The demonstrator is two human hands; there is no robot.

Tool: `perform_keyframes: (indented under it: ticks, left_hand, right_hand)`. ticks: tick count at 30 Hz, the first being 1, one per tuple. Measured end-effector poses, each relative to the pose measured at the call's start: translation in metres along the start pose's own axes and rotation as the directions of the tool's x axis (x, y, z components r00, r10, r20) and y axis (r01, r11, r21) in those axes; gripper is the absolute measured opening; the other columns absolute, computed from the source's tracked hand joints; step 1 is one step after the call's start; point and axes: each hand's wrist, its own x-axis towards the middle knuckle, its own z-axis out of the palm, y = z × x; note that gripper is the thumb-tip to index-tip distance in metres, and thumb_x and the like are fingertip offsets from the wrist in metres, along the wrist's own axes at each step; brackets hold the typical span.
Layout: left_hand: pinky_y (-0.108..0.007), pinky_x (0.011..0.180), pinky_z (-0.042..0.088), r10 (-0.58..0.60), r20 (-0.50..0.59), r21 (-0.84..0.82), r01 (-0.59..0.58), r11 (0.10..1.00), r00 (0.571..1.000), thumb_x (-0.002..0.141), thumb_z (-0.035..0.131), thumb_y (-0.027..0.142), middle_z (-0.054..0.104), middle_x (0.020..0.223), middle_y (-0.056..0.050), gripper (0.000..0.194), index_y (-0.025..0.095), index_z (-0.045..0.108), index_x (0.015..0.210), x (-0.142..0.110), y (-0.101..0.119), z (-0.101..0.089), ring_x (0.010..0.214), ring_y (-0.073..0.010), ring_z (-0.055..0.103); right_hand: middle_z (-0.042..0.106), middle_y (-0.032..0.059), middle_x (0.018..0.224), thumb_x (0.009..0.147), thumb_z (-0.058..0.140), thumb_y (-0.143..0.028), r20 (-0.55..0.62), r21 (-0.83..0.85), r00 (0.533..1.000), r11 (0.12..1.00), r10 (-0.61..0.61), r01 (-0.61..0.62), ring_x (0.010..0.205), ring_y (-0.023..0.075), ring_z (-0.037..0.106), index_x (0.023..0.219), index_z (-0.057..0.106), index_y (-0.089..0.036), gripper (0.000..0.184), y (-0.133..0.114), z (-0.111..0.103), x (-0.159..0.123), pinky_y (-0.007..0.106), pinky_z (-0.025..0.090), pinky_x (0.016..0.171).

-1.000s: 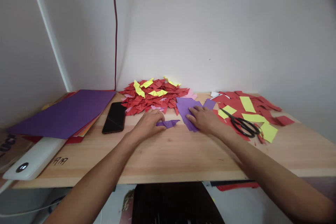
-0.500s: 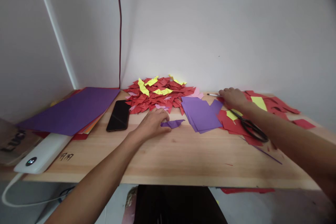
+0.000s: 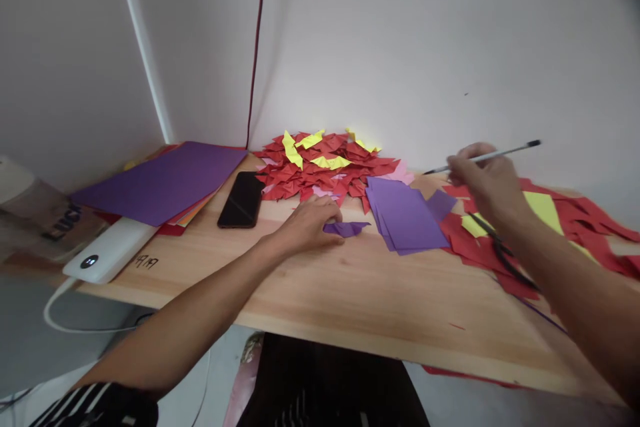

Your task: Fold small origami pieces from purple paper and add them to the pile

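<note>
My left hand (image 3: 315,223) pinches one end of a small folded purple paper piece (image 3: 347,229), which rests low over the table. A slim white pen (image 3: 487,157) with a dark tip and a black end is in my right hand (image 3: 483,177), raised off the table, its tip pointing left. Between the hands lies a stack of purple paper squares (image 3: 410,217). Behind my left hand is a heap of folded red paper pieces (image 3: 320,177) with some yellow and pink ones. Black-handled scissors (image 3: 505,257), partly hidden by my right forearm, lie on red scraps.
A black phone (image 3: 241,200) lies left of the heap. Large purple sheets (image 3: 165,180) overlap a white power bank (image 3: 113,250) with a cable. A clear container (image 3: 55,213) stands far left. Red paper scraps (image 3: 580,213) spread over the right side.
My right hand has picked the pen up from the table and lifted it. My left hand still holds the purple piece. The camera view has shifted and tilted slightly.
</note>
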Motion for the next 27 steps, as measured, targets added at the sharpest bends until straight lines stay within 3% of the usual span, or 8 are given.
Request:
perform_keyframes:
  ticks: [2, 3, 5, 7, 9, 14, 20, 27]
  left_hand:
    - [-0.031, 0.079, 0.038, -0.017, 0.001, 0.01, 0.017, 1.0, 1.0, 0.071, 0.076, 0.036, 0.058, 0.097, -0.005, 0.03, 0.018, 0.061, 0.09, 0.003, 0.0, 0.002, 0.093, -0.0209, 0.051]
    - [-0.03, 0.077, 0.037, -0.027, 0.008, 0.015, 0.027, 1.0, 1.0, 0.071, 0.076, 0.037, 0.058, 0.096, -0.005, 0.032, 0.018, 0.06, 0.09, 0.004, -0.001, 0.003, 0.092, -0.0207, 0.05]
    - [-0.029, 0.073, 0.036, -0.041, 0.024, 0.015, 0.04, 0.999, 0.999, 0.069, 0.077, 0.037, 0.057, 0.094, -0.004, 0.034, 0.017, 0.059, 0.089, 0.008, 0.0, 0.002, 0.09, -0.0201, 0.05]
    - [-0.028, 0.069, 0.035, -0.058, 0.056, 0.004, 0.058, 0.998, 0.997, 0.067, 0.078, 0.036, 0.056, 0.091, -0.004, 0.034, 0.016, 0.058, 0.086, 0.011, 0.0, -0.001, 0.086, -0.0191, 0.05]
    - [-0.027, 0.068, 0.033, -0.08, 0.084, 0.007, 0.08, 0.997, 0.993, 0.066, 0.079, 0.037, 0.056, 0.089, -0.004, 0.034, 0.016, 0.057, 0.083, 0.012, 0.001, -0.003, 0.084, -0.0191, 0.05]
    - [-0.028, 0.071, 0.035, -0.03, 0.044, -0.081, 0.034, 0.996, 0.999, 0.071, 0.076, 0.036, 0.058, 0.09, -0.004, 0.03, 0.015, 0.058, 0.084, 0.009, 0.0, -0.002, 0.084, -0.0181, 0.05]
    - [-0.029, 0.073, 0.037, -0.047, 0.045, -0.154, 0.053, 0.987, 0.998, 0.073, 0.074, 0.029, 0.061, 0.086, -0.004, 0.02, 0.014, 0.062, 0.081, 0.002, -0.002, -0.002, 0.086, -0.0184, 0.052]
    - [-0.027, 0.073, 0.039, -0.141, 0.078, -0.253, 0.156, 0.955, 0.987, 0.075, 0.069, 0.018, 0.068, 0.082, -0.003, 0.005, 0.015, 0.07, 0.079, 0.0, 0.002, -0.009, 0.085, -0.0168, 0.057]
  right_hand:
    - [0.054, -0.0018, 0.058, 0.081, 0.061, -0.03, 0.222, 0.39, 0.975, 0.915, 0.014, -0.102, 0.055, 0.0119, 0.051, 0.076, 0.051, -0.022, 0.014, -0.01, 0.033, -0.024, 0.027, 0.039, 0.057]
    - [0.056, -0.0013, 0.06, 0.082, 0.06, -0.034, 0.281, 0.498, 0.96, 0.856, -0.008, -0.139, 0.053, 0.0115, 0.051, 0.077, 0.054, -0.021, 0.014, -0.013, 0.049, -0.036, 0.025, 0.038, 0.054]
    - [0.062, 0.0005, 0.069, 0.084, 0.057, -0.039, 0.415, 0.601, 0.908, 0.766, -0.056, -0.227, 0.061, 0.0135, 0.057, 0.086, 0.059, -0.021, 0.018, -0.014, 0.075, -0.058, 0.025, 0.042, 0.057]
    - [0.064, 0.0019, 0.077, 0.089, 0.052, -0.042, 0.488, 0.63, 0.862, 0.738, -0.136, -0.24, 0.071, 0.0148, 0.059, 0.092, 0.061, -0.022, 0.023, -0.013, 0.092, -0.077, 0.027, 0.046, 0.065]
    - [0.061, 0.0005, 0.076, 0.094, 0.046, -0.044, 0.516, 0.592, 0.836, 0.784, -0.19, -0.187, 0.072, 0.0144, 0.056, 0.093, 0.06, -0.022, 0.026, -0.009, 0.097, -0.089, 0.028, 0.045, 0.069]
    - [0.051, -0.0027, 0.068, 0.095, 0.05, -0.039, 0.52, 0.407, 0.839, 0.91, -0.16, -0.078, 0.065, 0.0112, 0.048, 0.077, 0.054, -0.02, 0.026, -0.007, 0.09, -0.095, 0.024, 0.039, 0.064]
    - [0.063, -0.0001, 0.078, 0.098, 0.045, -0.032, 0.596, 0.335, 0.77, 0.942, -0.229, 0.02, 0.074, 0.0138, 0.059, 0.102, 0.065, -0.025, 0.021, -0.012, 0.084, -0.1, 0.027, 0.045, 0.07]
    - [0.062, -0.0006, 0.067, 0.097, 0.047, -0.031, 0.581, 0.172, 0.773, 0.967, -0.254, 0.189, 0.062, 0.0127, 0.057, 0.084, 0.067, -0.025, 0.024, -0.015, 0.081, -0.103, 0.026, 0.043, 0.057]
